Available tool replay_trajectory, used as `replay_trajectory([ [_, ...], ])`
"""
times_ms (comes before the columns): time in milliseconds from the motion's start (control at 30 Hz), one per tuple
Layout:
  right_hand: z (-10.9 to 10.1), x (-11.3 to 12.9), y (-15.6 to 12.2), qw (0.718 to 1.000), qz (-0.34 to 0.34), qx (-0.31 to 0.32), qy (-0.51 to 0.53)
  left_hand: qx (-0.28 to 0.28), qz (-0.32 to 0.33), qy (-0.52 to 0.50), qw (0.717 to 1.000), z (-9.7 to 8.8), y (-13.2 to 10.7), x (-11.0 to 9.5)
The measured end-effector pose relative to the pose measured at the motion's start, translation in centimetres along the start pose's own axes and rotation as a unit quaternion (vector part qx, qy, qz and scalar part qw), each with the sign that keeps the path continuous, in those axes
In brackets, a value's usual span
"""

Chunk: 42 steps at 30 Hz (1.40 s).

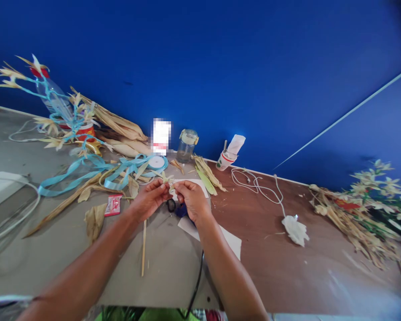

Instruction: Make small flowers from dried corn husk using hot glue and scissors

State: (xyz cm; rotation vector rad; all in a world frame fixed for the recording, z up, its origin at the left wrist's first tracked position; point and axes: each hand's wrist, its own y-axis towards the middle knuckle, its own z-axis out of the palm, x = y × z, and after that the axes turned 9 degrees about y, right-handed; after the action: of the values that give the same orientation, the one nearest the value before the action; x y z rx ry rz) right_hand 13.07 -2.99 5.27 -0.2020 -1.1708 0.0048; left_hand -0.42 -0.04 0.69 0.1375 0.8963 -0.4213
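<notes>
A small pale flower of dried husk-like petals (167,179) is pinched between my two hands over the middle of the table. My left hand (152,197) grips it from the left, fingertips pressed together. From the other side my right hand (193,199) closes thumb and finger on it. Just beneath the hands lie a dark blue object (181,210) with a black ring-shaped part (171,205), partly hidden by my right hand. White paper (232,240) spreads under my right forearm. A thin wooden stick (143,252) rests below my left hand.
Light blue ribbon (65,183) and its spool (157,162) lie behind left, near dried husks (120,125) and a blue-stemmed flower branch (75,122). A glass jar (186,149) and paper cup (225,161) stand by the blue wall. White cable (267,189) and more flowers (377,187) occupy the right.
</notes>
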Motion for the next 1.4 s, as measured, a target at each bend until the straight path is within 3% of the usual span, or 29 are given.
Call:
replay_trajectory([
  [333,-0.6,-0.7,0.5,0.980,-0.075,-0.005,-0.185,0.014,-0.038,0.038,0.998,1.0,-0.6,-0.3],
  [667,-1.0,-0.4,0.5,0.953,-0.136,-0.004,-0.273,-0.039,-0.054,0.139,0.988,1.4,-0.6,-0.3],
  [800,-0.7,-0.2,0.3,0.943,-0.145,-0.003,-0.301,-0.033,-0.043,0.168,0.984,1.7,-0.5,-0.2],
  [1000,-0.8,-0.6,0.6,0.954,-0.137,-0.015,-0.265,-0.036,-0.025,0.165,0.985,1.5,-0.3,0.0],
  [1200,-0.5,-1.5,0.8,0.983,-0.078,-0.024,-0.167,-0.083,-0.021,0.093,0.992,0.8,-0.1,-0.1],
  [1400,0.2,-2.0,0.5,0.990,-0.080,-0.029,-0.113,-0.053,-0.032,0.088,0.994,0.9,-0.1,-0.1],
])
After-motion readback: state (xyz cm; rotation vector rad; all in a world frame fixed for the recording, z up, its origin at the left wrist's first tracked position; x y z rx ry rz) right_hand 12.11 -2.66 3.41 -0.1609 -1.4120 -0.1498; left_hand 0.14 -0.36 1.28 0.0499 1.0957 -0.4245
